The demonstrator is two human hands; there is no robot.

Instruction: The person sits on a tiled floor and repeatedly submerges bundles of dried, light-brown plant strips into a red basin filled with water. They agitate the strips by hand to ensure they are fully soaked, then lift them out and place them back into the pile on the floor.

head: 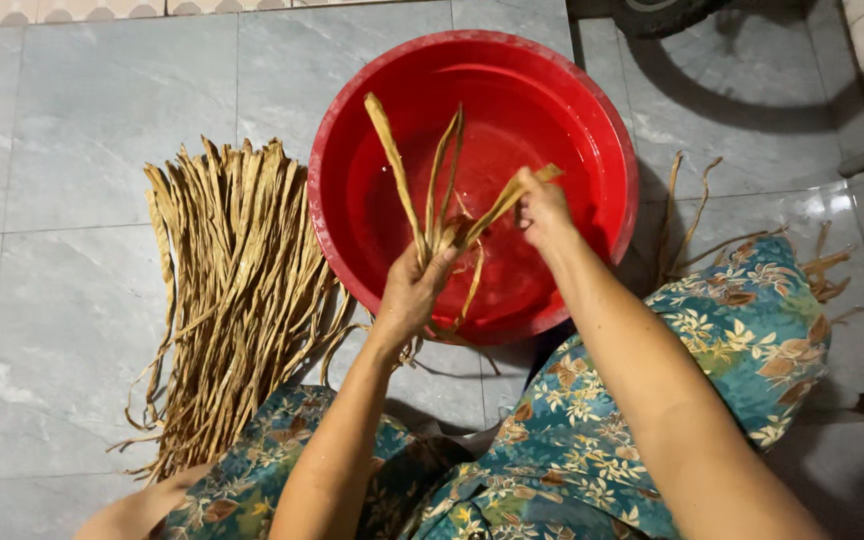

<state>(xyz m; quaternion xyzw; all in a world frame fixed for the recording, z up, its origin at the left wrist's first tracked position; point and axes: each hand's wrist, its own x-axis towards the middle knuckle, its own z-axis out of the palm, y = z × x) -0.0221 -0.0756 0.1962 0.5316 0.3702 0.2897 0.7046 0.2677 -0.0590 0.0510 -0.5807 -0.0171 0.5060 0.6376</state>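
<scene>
Basin (602, 150) on the floor (72, 130), straight ahead of the knees. Heap of dried leaf strips (232, 290) on the floor just left of the basin. Few loose strips (692, 215) right of it. Over the basin, left hand (410, 295) and right hand (544, 208), a bunch of strips (442, 215) between them.

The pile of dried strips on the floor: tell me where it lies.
In the head view, the pile of dried strips lies on the grey tiled floor, left of the red basin and beside the person's knee.

Glossy grey marble-patterned floor tiles (72, 130) reflect light; a dark tyre (664, 14) stands at the top.
</scene>
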